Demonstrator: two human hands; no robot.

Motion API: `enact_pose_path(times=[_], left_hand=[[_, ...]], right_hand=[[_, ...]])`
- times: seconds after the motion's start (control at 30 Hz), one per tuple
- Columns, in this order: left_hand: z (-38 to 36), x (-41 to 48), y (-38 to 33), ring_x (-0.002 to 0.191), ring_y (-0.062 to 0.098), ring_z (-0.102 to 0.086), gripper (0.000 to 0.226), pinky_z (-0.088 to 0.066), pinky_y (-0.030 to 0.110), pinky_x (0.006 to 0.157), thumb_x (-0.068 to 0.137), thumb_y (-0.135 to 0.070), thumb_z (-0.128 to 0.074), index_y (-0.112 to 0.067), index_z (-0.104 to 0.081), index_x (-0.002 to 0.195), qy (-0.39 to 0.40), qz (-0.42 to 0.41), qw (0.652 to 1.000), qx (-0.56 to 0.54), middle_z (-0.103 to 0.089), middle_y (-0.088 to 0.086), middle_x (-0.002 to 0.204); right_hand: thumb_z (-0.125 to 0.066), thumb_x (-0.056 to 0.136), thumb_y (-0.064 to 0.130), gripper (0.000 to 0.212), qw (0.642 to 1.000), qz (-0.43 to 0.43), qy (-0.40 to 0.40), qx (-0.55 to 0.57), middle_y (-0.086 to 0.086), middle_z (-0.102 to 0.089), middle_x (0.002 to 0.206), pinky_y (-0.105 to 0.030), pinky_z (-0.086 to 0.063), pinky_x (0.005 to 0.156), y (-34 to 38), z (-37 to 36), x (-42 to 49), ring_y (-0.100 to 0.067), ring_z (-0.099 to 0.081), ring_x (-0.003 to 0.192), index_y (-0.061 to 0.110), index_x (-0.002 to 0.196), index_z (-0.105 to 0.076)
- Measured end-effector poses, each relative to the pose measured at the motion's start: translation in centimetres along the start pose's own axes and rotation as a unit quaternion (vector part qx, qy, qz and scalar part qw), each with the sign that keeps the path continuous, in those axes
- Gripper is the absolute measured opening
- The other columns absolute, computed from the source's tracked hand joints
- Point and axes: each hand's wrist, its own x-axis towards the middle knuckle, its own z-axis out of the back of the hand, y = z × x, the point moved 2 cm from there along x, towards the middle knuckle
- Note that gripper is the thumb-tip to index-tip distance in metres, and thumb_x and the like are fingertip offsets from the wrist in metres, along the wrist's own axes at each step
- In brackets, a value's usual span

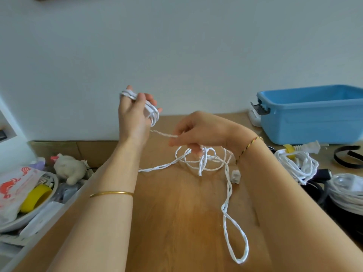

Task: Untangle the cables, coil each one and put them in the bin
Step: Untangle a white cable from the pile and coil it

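We note one white twisted cable (202,163), partly coiled: several turns are wound round the left hand (133,114) and one strand is pinched by the right hand (200,130). The remainder lies in loose loops mid-tabletop — one long loop reaches toward the near edge. The blue bin (306,122) stands open at the far right corner.

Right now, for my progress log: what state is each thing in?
cable, partly wound on the left hand, rest loose in loops.
left hand, raised, holds the turns.
right hand, pinches the strand.
bin, open, upright; inside mostly hidden.
tied bundle, coiled, outside the bin.
far coil, coiled, outside the bin.
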Motion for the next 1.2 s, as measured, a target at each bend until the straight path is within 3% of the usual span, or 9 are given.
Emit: enact_pose_path(times=[0.1,0.2,0.27,0.37,0.53,0.67,0.83,0.97,1.2], left_hand=[[-1.2,-0.9,0.0,0.055,-0.005,-0.054,0.044,-0.055,0.026,0.07,0.1,-0.003,-0.039,-0.009,-0.031,0.143,0.069,-0.065,0.971,0.218,-0.052,-0.005,0.081],[-2.7,-2.1,-0.2,0.057,0.001,-0.057,0.012,-0.056,0.028,0.058,0.098,0.0,-0.041,0.006,-0.05,0.104,0.169,-0.066,0.914,0.364,-0.049,-0.014,0.092],[-3.2,-2.8,-0.5,0.059,0.017,-0.055,0.008,-0.057,0.039,0.059,0.099,-0.004,-0.041,-0.009,-0.045,0.104,0.221,-0.037,0.894,0.388,-0.055,0.005,0.093],[-2.9,-3.1,-0.9,0.055,0.015,-0.05,0.023,-0.046,0.029,0.049,0.101,-0.022,-0.043,-0.022,-0.046,0.123,0.258,0.044,0.894,0.364,-0.053,0.01,0.075],[-2.9,-3.3,-1.1,0.04,0.008,-0.039,0.016,-0.033,0.02,0.038,0.092,-0.03,-0.061,-0.015,-0.057,0.096,0.329,0.046,0.814,0.477,-0.048,0.003,0.061],[-2.3,-2.7,-0.9,0.035,0.008,-0.029,0.027,-0.024,0.016,0.036,0.094,-0.026,-0.054,-0.001,-0.063,0.1,0.268,0.082,0.848,0.449,-0.042,-0.003,0.049],[-0.8,-0.7,-1.1,0.039,0.015,-0.035,0.024,-0.03,0.021,0.042,0.092,-0.026,-0.052,-0.005,-0.064,0.091,0.09,-0.012,0.914,0.394,-0.048,-0.002,0.051],[0.2,0.3,-1.6,0.054,0.026,-0.043,0.035,-0.039,0.038,0.057,0.085,-0.036,-0.048,-0.003,-0.06,0.087,-0.041,-0.079,0.924,0.371,-0.053,0.004,0.06],[0.7,0.7,-2.5,0.039,0.012,-0.037,0.02,-0.031,0.025,0.048,0.091,-0.03,-0.048,-0.016,-0.055,0.078,-0.099,-0.08,0.949,0.29,-0.048,-0.002,0.054]], right_hand=[[-0.067,0.083,0.011,0.017,0.994,0.008,-0.103,0.038,-0.008,-0.048,0.061,-0.021,-0.049,0.05,-0.5,1.3,0.3,-0.019,-0.049,0.053,-0.006,0.084,-0.064],[-0.067,0.081,0.009,0.006,0.979,0.023,-0.202,-0.005,-0.002,-0.053,0.062,-0.036,-0.054,0.063,-1.1,1.9,0.7,-0.016,-0.051,0.056,0.003,0.083,-0.069],[-0.068,0.077,0.008,0.009,0.964,0.019,-0.264,-0.037,0.01,-0.048,0.057,-0.033,-0.047,0.063,-1.8,2.1,0.8,-0.008,-0.046,0.056,0.017,0.079,-0.07],[-0.067,0.075,0.013,0.015,0.941,-0.003,-0.33,-0.07,0.012,-0.047,0.062,-0.031,-0.047,0.066,-2.4,2.2,0.8,-0.012,-0.05,0.066,0.028,0.072,-0.065],[-0.072,0.074,0.03,0.01,0.929,-0.034,-0.361,-0.078,0.009,-0.062,0.078,-0.031,-0.05,0.07,-2.9,2.2,0.8,-0.014,-0.06,0.081,0.026,0.074,-0.063],[-0.074,0.074,0.038,0.017,0.938,-0.072,-0.328,-0.089,0.008,-0.061,0.081,-0.031,-0.05,0.07,-3.8,1.7,1.0,-0.014,-0.059,0.08,0.027,0.077,-0.063],[-0.069,0.082,0.019,0.015,0.966,-0.053,-0.241,0.073,-0.007,-0.064,0.069,-0.024,-0.045,0.059,-4.6,1.4,0.9,-0.014,-0.052,0.06,0.004,0.085,-0.073],[-0.063,0.088,0.021,0.015,0.971,-0.066,-0.163,0.164,-0.003,-0.073,0.086,-0.016,-0.049,0.07,-4.5,1.1,0.5,-0.01,-0.059,0.076,0.011,0.089,-0.075],[-0.055,0.089,0.017,0.023,0.945,-0.24,-0.164,-0.149,-0.006,-0.054,0.073,-0.032,-0.042,0.07,-7.3,0.4,1.3,-0.027,-0.052,0.071,0.011,0.067,-0.053]])
